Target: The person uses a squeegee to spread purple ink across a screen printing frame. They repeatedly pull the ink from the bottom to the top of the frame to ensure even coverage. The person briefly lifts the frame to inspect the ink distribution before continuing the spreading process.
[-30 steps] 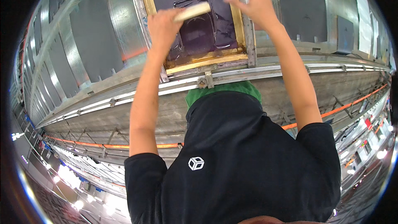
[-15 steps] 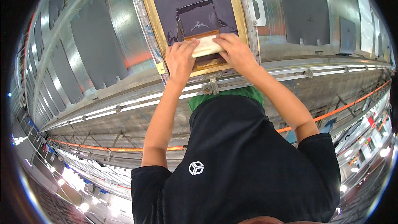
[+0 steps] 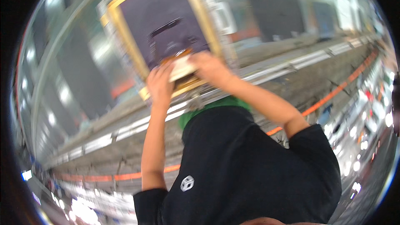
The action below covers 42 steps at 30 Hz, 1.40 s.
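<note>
Both my hands grip a pale squeegee with a wooden handle (image 3: 181, 67) near the close end of a screen-printing frame. My left hand (image 3: 160, 84) is closed on its left end, and my right hand (image 3: 209, 68) on its right end. An amber blade edge shows beyond the handle, against the dark mesh (image 3: 156, 10). Wet dark ink (image 3: 166, 27) outlines a box shape just past the blade. The frame's yellow rim (image 3: 127, 41) surrounds the mesh. Motion blur hides the fingertips and any fine print on the mesh.
The frame lies on a long metal table with dark flat panels (image 3: 77, 64) on either side. A white loop handle (image 3: 225, 18) sits at the frame's right. Along the near edge runs a metal rail (image 3: 271, 68), and below it an orange pipe (image 3: 346, 85).
The whole view has tilted and blurred; the frame now appears lower, further left and slanted. Both hands still hold the squeegee near the frame's close end.
</note>
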{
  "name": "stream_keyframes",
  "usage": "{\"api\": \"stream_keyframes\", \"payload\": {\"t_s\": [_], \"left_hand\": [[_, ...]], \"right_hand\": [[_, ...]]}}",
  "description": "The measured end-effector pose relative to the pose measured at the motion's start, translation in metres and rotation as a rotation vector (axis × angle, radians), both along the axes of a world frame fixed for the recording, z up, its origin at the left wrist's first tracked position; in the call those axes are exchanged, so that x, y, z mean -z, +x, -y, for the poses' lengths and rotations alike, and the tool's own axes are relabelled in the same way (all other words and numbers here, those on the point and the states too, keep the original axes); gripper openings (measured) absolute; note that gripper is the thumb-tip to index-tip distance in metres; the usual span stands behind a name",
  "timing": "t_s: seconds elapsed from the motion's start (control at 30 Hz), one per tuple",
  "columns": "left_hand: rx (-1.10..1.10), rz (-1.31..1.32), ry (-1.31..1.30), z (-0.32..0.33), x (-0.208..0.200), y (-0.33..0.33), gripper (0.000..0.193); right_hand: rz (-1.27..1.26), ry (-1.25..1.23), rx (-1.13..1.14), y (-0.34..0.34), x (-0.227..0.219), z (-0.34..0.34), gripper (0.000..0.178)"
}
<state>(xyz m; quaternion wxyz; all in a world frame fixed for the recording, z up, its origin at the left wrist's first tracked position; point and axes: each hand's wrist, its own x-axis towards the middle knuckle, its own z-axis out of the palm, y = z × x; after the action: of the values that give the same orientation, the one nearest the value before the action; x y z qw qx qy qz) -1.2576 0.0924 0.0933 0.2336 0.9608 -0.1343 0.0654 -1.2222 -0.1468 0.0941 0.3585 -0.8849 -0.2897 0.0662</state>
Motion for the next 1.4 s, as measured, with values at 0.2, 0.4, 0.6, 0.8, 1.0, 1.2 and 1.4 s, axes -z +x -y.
{"api": "stream_keyframes", "payload": {"t_s": [0.2, 0.4, 0.6, 0.8, 1.0, 1.2, 1.4], "left_hand": [[-0.106, 0.01, 0.1, -0.014, -0.01, 0.066, 0.044], [-0.088, -0.073, 0.119, -0.006, -0.019, 0.12, 0.04], [-0.004, -0.038, 0.111, 0.006, -0.004, 0.01, 0.039], [-0.036, -0.148, 0.048, 0.021, -0.015, -0.021, 0.045], [-0.036, -0.223, 0.058, 0.025, -0.028, -0.012, 0.053], [-0.014, -0.255, 0.114, 0.028, -0.032, -0.009, 0.054], [-0.041, -0.298, 0.141, 0.023, -0.029, -0.022, 0.042]], "right_hand": [[0.143, 0.091, 0.055, 0.068, -0.002, -0.026, 0.028], [0.171, 0.1, 0.138, 0.113, 0.017, -0.035, 0.008], [0.02, 0.063, 0.085, 0.001, 0.016, -0.009, 0.024], [-0.097, 0.275, 0.056, -0.022, 0.003, 0.039, 0.05], [-0.011, 0.204, 0.875, -0.016, 0.037, 0.193, 0.021], [0.044, -0.123, 0.826, -0.044, 0.054, 0.253, 0.014], [-0.108, -0.19, 0.873, -0.037, 0.043, 0.249, 0.015]]}}
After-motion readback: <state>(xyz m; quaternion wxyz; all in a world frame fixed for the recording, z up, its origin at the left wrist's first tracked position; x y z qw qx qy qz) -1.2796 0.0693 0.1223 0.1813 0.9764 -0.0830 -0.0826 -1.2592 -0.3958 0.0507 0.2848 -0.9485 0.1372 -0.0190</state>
